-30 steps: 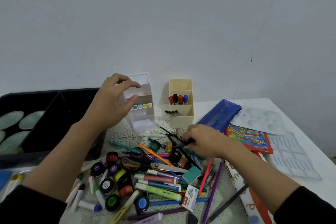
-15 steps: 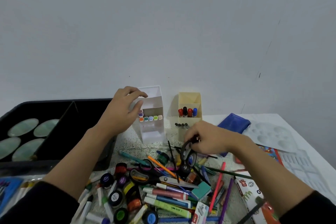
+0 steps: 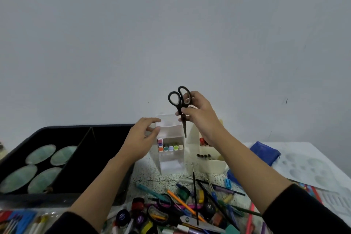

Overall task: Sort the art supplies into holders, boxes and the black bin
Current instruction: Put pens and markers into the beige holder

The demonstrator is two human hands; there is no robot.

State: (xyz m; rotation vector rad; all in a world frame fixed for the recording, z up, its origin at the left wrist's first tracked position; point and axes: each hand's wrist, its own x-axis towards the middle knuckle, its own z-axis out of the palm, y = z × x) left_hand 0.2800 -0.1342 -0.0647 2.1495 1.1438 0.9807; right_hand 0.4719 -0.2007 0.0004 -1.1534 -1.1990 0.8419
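Black scissors (image 3: 184,127) — closed, tips down (loops up) — pinched in right hand (image 3: 201,119); left hand (image 3: 139,139) grip wide, loose.

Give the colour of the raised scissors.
Black. The scissors, held in the right hand, show best in the head view.

A grey wall (image 3: 171,34) rises behind the speckled table (image 3: 148,175).

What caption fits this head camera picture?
Right hand holds black scissors, tips down, at the white holder; left hand beside it.
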